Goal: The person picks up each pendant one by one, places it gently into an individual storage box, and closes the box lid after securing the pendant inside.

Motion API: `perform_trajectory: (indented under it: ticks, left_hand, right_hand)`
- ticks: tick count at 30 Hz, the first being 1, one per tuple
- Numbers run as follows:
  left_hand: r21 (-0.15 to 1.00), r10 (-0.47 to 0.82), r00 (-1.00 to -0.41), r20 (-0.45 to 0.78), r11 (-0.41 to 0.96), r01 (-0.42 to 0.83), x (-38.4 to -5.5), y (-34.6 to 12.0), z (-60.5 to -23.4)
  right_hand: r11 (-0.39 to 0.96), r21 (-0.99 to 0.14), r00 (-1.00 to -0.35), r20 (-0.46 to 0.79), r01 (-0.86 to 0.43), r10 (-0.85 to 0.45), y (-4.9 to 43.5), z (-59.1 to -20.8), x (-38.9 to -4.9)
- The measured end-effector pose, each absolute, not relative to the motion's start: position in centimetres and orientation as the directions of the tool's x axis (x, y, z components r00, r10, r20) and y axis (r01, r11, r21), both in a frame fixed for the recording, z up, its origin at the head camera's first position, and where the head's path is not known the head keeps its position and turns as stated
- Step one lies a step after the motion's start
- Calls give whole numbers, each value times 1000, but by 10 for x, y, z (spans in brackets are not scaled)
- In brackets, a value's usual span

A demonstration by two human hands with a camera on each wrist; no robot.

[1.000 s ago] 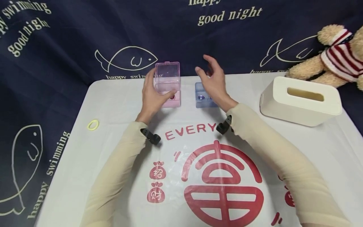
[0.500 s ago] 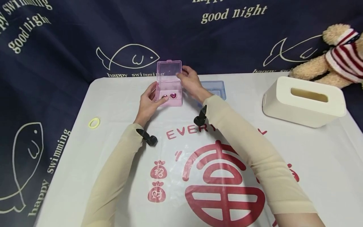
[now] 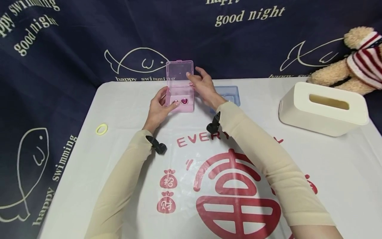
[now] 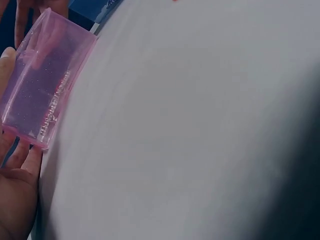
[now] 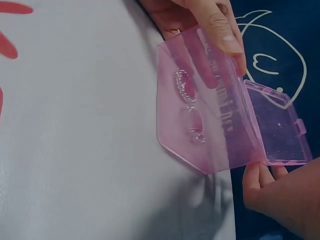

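Note:
A small see-through pink box (image 3: 186, 108) sits near the table's far edge, its lid (image 3: 179, 71) raised upright. Inside lie two red gem pieces (image 3: 184, 101) with silvery beaded rims. My left hand (image 3: 158, 111) grips the box from the left, fingers along its side and thumb at the front, overlapping one gem. In the right wrist view, the left thumb (image 5: 225, 35) bends over the box wall. My right hand (image 3: 206, 89) is at the box's right, fingertips (image 5: 254, 172) at the lid's side edge near the hinge. Its thumb overlaps the lid in the head view.
A blue see-through box (image 3: 228, 93) stands right of the pink one, partly behind my right wrist. Further right are a cream tissue box (image 3: 325, 113) and a teddy bear (image 3: 362, 66). A pale yellow ring (image 3: 101, 129) lies at left. A dark curtain (image 3: 191, 36) hangs behind.
My right hand has moved left from above the blue box to the pink box's lid, uncovering more of the blue box. My left hand stays on the pink box, its thumb slightly lower.

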State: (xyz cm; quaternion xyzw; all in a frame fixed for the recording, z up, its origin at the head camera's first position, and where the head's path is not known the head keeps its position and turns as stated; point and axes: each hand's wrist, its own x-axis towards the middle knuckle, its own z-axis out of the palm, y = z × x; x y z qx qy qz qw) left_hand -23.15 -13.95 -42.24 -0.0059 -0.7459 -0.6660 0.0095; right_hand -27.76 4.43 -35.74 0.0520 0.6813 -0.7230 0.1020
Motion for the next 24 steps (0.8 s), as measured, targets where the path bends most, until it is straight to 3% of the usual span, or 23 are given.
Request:
perform_trajectory:
  ticks: [11,16,24]
  left_hand:
    - [991,-28,-999,23,133,20,-230,-138,-424]
    - [991,-32,-999,26,130,22,-229,-138,-423]
    - [995,-34,-999,15,103,12,-231,-139,-425]
  right_hand:
    - [-26,-994,-994,-104,104,-21,40,-356,-270]
    - [67,-995,-997,-77,78,24,36,-358,-262]
    - [178,-982,-995,-79,68,-57,40,-362,-244]
